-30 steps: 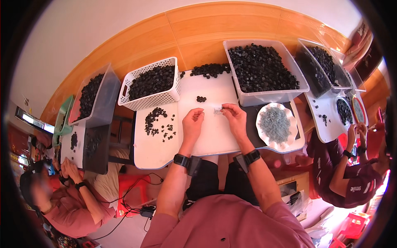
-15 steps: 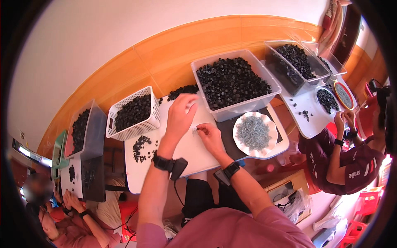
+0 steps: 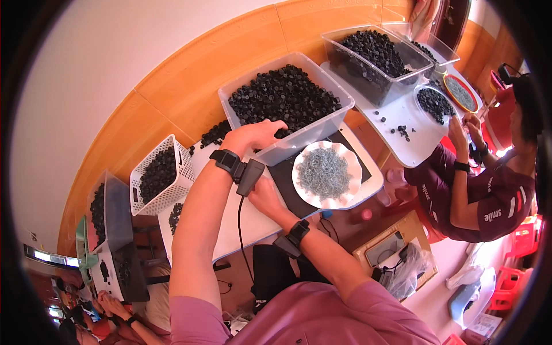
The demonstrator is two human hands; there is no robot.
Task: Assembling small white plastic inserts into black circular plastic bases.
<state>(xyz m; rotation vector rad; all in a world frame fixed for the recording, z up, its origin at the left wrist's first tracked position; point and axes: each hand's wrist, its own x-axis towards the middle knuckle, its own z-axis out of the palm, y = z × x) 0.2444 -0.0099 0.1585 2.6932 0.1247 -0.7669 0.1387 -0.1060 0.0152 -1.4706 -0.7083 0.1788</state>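
Note:
My left hand reaches over the near rim of a large clear plastic bin heaped with small black round caps. Its fingers are stretched out toward the caps by the near wall, and nothing shows held in them. Lower down, my right hand is above the white tabletop, its fingers hidden behind the black device strapped to my left wrist. To the right of it a white scalloped dish holds a pile of thin silvery metal pieces, perhaps screws or pins.
A white perforated basket of black caps stands left, with loose caps before it. At right, a person works at another table with a clear bin. A cardboard box sits on the floor; another person's hands show lower left.
My left hand has moved from above the tabletop to the bin's near rim. The view has shifted, and my right hand's fingers, which held a small black piece, are now hidden.

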